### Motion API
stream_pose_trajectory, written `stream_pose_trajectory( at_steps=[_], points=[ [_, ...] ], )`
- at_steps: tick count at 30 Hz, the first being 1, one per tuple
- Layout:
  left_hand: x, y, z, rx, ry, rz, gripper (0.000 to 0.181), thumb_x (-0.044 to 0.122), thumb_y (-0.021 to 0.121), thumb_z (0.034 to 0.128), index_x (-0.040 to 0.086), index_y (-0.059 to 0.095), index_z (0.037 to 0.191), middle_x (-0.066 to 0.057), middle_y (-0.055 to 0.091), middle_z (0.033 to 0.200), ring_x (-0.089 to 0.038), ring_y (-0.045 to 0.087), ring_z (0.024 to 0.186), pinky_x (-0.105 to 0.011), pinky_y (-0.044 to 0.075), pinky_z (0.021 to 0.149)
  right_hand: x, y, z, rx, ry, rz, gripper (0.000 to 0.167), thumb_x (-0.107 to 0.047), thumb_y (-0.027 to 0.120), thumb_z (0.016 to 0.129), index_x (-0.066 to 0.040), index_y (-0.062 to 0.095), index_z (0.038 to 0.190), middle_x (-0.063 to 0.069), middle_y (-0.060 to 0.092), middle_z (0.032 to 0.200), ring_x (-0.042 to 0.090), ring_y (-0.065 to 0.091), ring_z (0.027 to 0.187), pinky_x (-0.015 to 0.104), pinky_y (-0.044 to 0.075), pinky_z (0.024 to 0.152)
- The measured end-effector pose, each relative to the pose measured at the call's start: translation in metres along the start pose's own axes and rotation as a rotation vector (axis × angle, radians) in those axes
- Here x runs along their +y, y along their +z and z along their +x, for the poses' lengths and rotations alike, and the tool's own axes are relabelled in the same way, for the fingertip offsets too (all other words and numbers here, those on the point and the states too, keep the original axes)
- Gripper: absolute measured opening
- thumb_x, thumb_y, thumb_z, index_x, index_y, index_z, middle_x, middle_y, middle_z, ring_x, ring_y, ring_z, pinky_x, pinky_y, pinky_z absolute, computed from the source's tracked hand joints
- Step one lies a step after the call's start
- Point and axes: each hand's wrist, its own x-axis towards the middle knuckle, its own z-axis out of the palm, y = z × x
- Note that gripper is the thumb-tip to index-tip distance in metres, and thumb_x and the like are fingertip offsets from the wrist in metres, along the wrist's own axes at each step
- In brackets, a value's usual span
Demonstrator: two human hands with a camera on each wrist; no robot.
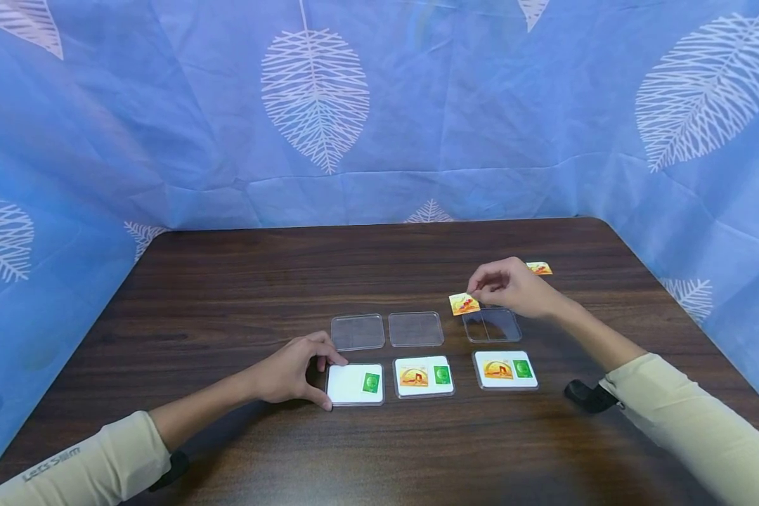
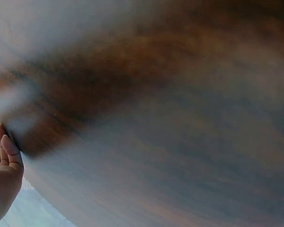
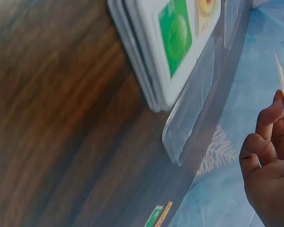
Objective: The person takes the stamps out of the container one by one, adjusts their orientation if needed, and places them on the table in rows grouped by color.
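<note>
My right hand [image 1: 512, 287] pinches a small yellow-orange stamp [image 1: 464, 304] by its corner, over the table just left of the right-hand clear lid [image 1: 496, 330]. The right wrist view shows this stamp [image 3: 280, 73] edge-on between the fingertips. With thumb and fingers at its left corners, my left hand [image 1: 294, 372] holds a flat white-backed plastic case [image 1: 344, 386]. A green stamp [image 1: 370, 382] lies at the right of that case. The middle case [image 1: 424, 391] and the right case [image 1: 506, 383] each bear an orange stamp and a green stamp.
Two more clear lids, the left one [image 1: 358, 332] and the middle one [image 1: 415, 329], lie flat behind the cases. Behind my right hand another yellow stamp [image 1: 540, 268] rests on the dark wood table [image 1: 259, 281], partly hidden. A blue leaf-patterned curtain [image 1: 417, 126] surrounds the table.
</note>
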Motion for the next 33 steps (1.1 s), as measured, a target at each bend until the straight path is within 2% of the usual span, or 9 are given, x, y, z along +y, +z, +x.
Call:
stream_pose_trajectory(
  at_steps=[9,18,25,30,33],
  points=[
    [0.0,0.001,-0.001,-0.002,-0.006,-0.01,0.053,0.017,0.095,0.074,0.001,0.075,0.12,0.003,0.054,0.095,-0.008,0.047,0.083,-0.024,0.041,0.073,0.008,-0.02,-0.01,0.053,-0.009,0.018,0.016,0.013,0.065,0.089,0.005,0.073,0.1,0.01,0.07,0.087,0.013,0.061,0.069,0.026,0.049,0.062],
    [0.0,0.0,-0.001,0.004,0.011,-0.001,0.053,0.019,0.095,0.0739,0.001,0.075,0.12,0.004,0.053,0.095,-0.007,0.046,0.083,-0.024,0.04,0.073,0.021,-0.04,-0.021,0.069,0.036,0.078,0.021,0.015,0.07,0.085,0.011,0.067,0.106,0.006,0.063,0.076,0.011,0.051,0.061,0.027,0.044,0.057],
    [-0.002,0.0,-0.001,0.005,0.018,-0.009,0.053,0.019,0.095,0.0741,0.001,0.074,0.12,0.003,0.054,0.096,-0.007,0.047,0.083,-0.025,0.042,0.073,0.027,-0.053,-0.028,0.092,0.061,0.085,0.024,0.018,0.068,0.085,0.015,0.064,0.108,0.004,0.058,0.07,0.014,0.049,0.059,0.025,0.049,0.059],
    [-0.003,0.0,-0.001,0.006,0.021,-0.008,0.053,0.019,0.095,0.0743,0.001,0.074,0.12,0.003,0.054,0.096,-0.007,0.047,0.083,-0.025,0.042,0.074,0.032,-0.063,-0.034,0.125,0.113,0.05,0.023,0.014,0.07,0.086,0.012,0.065,0.109,0.003,0.064,0.074,0.012,0.051,0.06,0.031,0.041,0.052],
    [-0.003,0.0,-0.001,0.005,0.017,-0.01,0.054,0.02,0.095,0.0741,0.001,0.074,0.12,0.003,0.054,0.096,-0.007,0.047,0.083,-0.025,0.042,0.074,0.036,-0.069,-0.037,0.149,0.139,0.013,0.024,0.013,0.07,0.087,0.011,0.065,0.11,0.003,0.069,0.08,0.011,0.056,0.064,0.03,0.042,0.054]
  ],
)
